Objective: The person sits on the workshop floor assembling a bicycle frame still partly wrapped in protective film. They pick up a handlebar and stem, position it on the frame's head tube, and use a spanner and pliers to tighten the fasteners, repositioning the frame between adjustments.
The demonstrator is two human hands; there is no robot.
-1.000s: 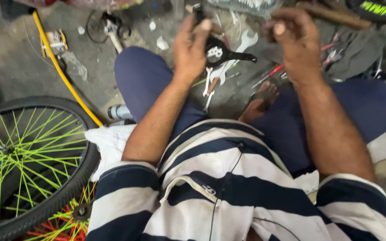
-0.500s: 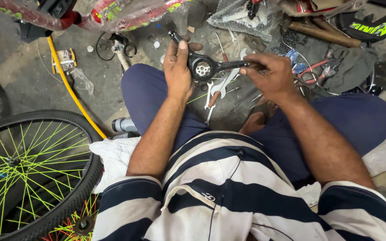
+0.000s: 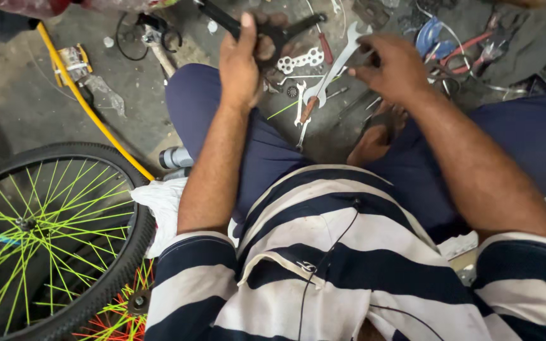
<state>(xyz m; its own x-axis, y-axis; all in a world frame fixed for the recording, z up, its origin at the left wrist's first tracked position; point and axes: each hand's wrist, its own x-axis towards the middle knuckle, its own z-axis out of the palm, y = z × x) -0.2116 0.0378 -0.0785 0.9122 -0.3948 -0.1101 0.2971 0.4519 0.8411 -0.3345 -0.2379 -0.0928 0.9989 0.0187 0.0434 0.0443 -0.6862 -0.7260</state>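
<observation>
Left hand (image 3: pixel 241 66) fingers clamped on black bike part (image 3: pixel 273 31); right hand (image 3: pixel 390 66) fingers gripping wrench (image 3: pixel 336 66)

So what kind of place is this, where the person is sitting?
Probably a bicycle repair spot. A bike wheel with bright green spokes lies beside the person, wrenches and small metal parts are scattered on the concrete floor, and the left hand holds a black bike part.
</observation>
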